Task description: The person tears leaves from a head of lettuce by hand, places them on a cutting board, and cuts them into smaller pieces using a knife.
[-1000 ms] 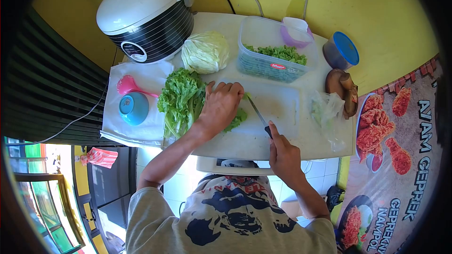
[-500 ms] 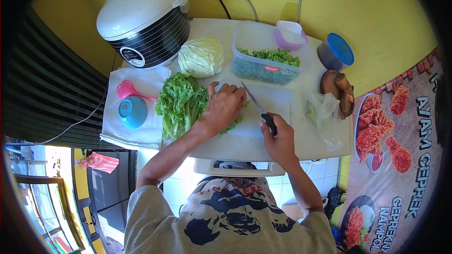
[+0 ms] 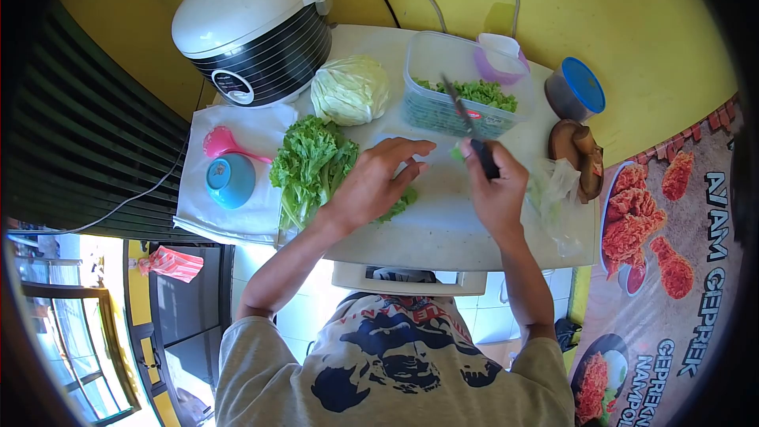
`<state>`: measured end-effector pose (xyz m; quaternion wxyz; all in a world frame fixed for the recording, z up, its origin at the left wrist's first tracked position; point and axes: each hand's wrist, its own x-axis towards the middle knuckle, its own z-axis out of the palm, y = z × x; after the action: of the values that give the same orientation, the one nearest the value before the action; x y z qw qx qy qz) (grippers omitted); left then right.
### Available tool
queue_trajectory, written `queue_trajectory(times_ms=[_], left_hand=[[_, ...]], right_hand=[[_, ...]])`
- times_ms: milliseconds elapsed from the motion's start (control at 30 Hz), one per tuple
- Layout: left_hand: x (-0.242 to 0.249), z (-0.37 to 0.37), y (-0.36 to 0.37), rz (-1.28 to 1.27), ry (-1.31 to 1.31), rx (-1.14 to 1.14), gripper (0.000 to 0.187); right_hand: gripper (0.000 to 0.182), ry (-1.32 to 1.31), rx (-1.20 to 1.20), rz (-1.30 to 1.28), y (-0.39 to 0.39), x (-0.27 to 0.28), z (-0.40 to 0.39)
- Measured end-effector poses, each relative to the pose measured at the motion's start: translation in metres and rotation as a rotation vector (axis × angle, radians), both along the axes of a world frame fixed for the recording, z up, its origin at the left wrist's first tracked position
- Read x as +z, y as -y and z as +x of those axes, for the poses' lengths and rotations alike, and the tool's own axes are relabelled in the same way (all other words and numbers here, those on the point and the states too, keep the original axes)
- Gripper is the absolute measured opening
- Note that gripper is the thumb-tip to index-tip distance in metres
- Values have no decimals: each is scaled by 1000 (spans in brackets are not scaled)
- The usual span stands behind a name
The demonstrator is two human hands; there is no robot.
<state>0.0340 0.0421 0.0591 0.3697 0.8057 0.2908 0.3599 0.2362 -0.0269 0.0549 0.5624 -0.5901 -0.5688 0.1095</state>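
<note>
My right hand (image 3: 498,190) is closed round the black handle of a knife (image 3: 458,107), whose blade points up and away in front of the clear container (image 3: 427,115) of cut lettuce. A small green piece (image 3: 457,153) shows beside my right thumb. My left hand (image 3: 383,178) is over the white board (image 3: 439,194), fingers apart and pointing right, with nothing seen between them. Under and beside it are leafy bits (image 3: 402,203). The lettuce bunch (image 3: 312,162) lies just left of my left hand, and a cabbage (image 3: 349,90) sits behind it.
A rice cooker (image 3: 253,32) stands at the back left, with a blue bowl (image 3: 230,181) and pink ladle (image 3: 224,145) on the left. At the right are a blue-lidded tub (image 3: 575,88), a brown wooden item (image 3: 581,158) and a plastic bag (image 3: 553,198).
The knife and my right hand have lifted and moved right, up before the container. My left hand has come off the leafy bits, and its fingers now reach right.
</note>
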Motion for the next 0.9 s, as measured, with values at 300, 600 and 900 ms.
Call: queue_trajectory(times_ms=[300,600,900], left_hand=[[-18,-40,-9,266,-558,0,33],[-1,-27,-7,-78,-358,-36,24],[-6,-3,-1,-198,66,-7,26]], right_hand=[[17,248,-197,307,-47,24,70],[38,-174,221,-393,5,-7,17],[28,-515,426,-647,10,-9,11]])
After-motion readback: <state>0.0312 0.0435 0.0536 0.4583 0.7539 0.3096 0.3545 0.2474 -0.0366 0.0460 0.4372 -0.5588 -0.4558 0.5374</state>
